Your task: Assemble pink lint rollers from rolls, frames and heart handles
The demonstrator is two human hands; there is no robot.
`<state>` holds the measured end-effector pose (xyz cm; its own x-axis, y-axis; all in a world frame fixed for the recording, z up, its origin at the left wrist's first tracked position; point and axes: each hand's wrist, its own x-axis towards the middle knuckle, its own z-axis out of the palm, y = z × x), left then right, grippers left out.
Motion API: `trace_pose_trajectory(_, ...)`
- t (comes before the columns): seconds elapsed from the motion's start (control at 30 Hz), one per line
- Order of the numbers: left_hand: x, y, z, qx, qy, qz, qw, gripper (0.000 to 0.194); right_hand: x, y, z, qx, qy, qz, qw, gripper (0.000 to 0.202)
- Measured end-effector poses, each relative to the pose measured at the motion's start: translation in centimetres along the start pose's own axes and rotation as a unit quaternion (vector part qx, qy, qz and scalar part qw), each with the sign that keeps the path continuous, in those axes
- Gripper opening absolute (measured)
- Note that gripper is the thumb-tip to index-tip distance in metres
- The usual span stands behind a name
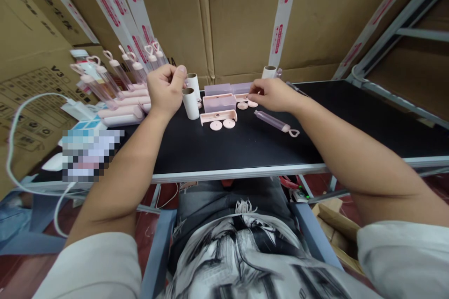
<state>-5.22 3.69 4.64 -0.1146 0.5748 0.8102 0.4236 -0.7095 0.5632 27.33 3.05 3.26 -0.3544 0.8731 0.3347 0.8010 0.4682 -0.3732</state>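
My left hand (165,89) is closed in a fist, thumb up, beside two white cardboard tubes (191,103); whatever its fingers hold is hidden. Over the pink parts, my right hand (269,94) has bent fingers with a gap between thumb and fingertips. Just under it lie pink discs (242,106) and a pink tray-like piece (240,98). Nearer me are another pink long piece (219,116) and two round pink discs (222,124). Translucent purple boxes (220,103) stand behind these. A purple clear tube with a heart-shaped handle (277,123) lies right of them.
Several heart-handled tubes (119,72) stand in pink holders at the left. A phone-like blurred item (91,156) and a white cable (10,149) lie nearby. Cardboard (238,23) walls off the back. Another white tube (269,72) stands behind my right hand. The table's metal edge (238,173) faces me.
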Motion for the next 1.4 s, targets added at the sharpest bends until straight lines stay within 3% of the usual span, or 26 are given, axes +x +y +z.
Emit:
trace_pose_trajectory(0.07, 0.1, 0.0, 0.0, 0.009, 0.012, -0.006, 1.0, 0.039, -0.2, -0.6, 0.5, 0.034, 0.035, -0.058, 0.997, 0.015)
trace_pose_trajectory(0.13, 0.2, -0.1, -0.1, 0.036, 0.024, -0.016, 0.999, 0.04, -0.7, -1.6, 1.1, 0.059, 0.03, -0.119, 0.991, 0.019)
trace_pose_trajectory(0.33, 0.3, -0.4, -0.3, 0.073, 0.027, -0.019, 0.997, 0.043, -2.7, -4.7, 3.0, 0.048, -0.125, -0.245, 0.96, 0.026)
trace_pose_trajectory(0.47, 0.2, -0.5, -0.2, 0.057, 0.03, -0.015, 0.998, 0.04, -3.1, -5.4, 3.7, -0.007, -0.149, -0.219, 0.964, 0.032)
trace_pose_trajectory(0.67, 0.4, -0.8, -0.2, 0.071, 0.017, -0.033, 0.997, 0.036, -2.9, -5.1, 3.7, 0.016, -0.16, -0.209, 0.965, 0.031)
trace_pose_trajectory(0.8, 0.3, -1.0, -0.1, 0.127, 0.015, -0.028, 0.991, 0.021, -2.8, -4.9, 3.8, 0.016, -0.15, -0.207, 0.967, 0.031)
trace_pose_trajectory(0.9, 0.1, -1.3, -0.2, 0.18, -0.022, -0.032, 0.983, 0.009, -2.7, -4.8, 3.9, -0.002, -0.162, -0.185, 0.969, 0.031)
trace_pose_trajectory(1.0, -0.1, -1.7, -0.3, 0.204, -0.073, -0.058, 0.974, 0.017, -2.6, -4.8, 3.8, -0.002, -0.167, -0.189, 0.968, 0.026)
trace_pose_trajectory(1.4, -1.1, -2.7, -0.7, 0.239, -0.189, -0.141, 0.942, 0.059, -2.7, -5.0, 3.6, -0.024, -0.174, -0.188, 0.966, 0.029)
